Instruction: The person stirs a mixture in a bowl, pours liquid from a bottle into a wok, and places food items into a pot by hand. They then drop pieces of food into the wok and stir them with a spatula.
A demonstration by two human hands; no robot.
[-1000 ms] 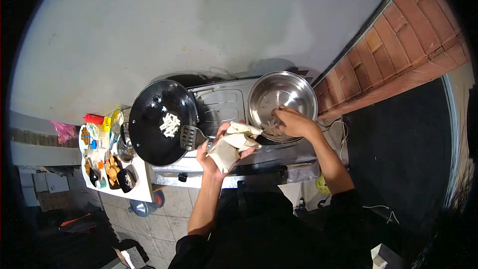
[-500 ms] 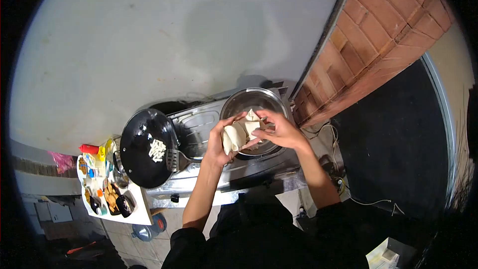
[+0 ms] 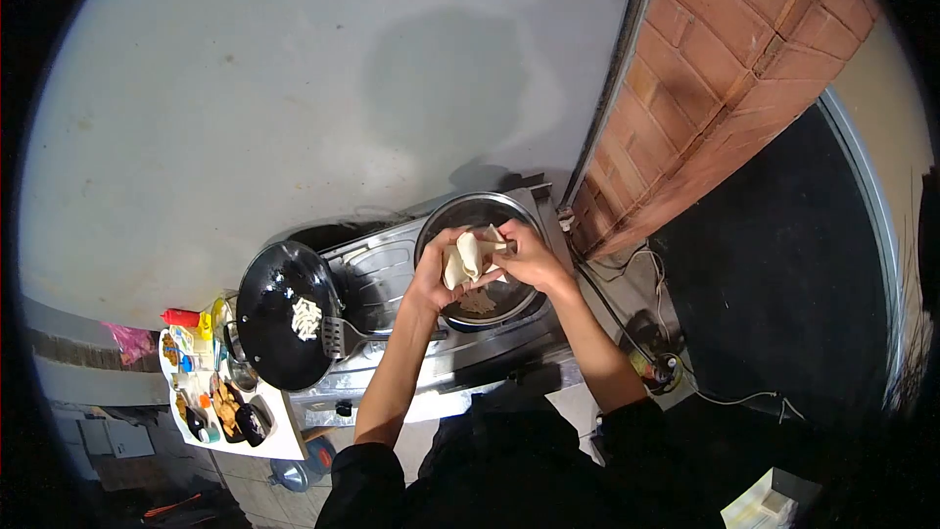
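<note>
Pale, folded pieces of what looks like dough or wrapper (image 3: pixel 470 257) are held between both hands above a round metal bowl (image 3: pixel 428 227). My left hand (image 3: pixel 431 269) cups them from the left side with its fingers curled round. From the right, my right hand (image 3: pixel 529 257) grips the edge of the same pieces with thumb and fingers. Some crumbly brownish matter (image 3: pixel 477 302) shows in the bowl below the hands. To the left, a black wok (image 3: pixel 274 333) holds a small heap of white strips (image 3: pixel 305 318).
A slotted metal spatula (image 3: pixel 338 337) rests across the wok's right rim over the metal stove (image 3: pixel 377 284). A white side table (image 3: pixel 286 436) at the left carries dishes of food, bottles and a red-capped container. A brick pillar (image 3: pixel 676 98) stands at the right, with a blue water bottle (image 3: pixel 294 473) below.
The camera view has shifted slightly. Both hands have drawn closer together around the pale pieces, and more of the bowl's contents shows below them.
</note>
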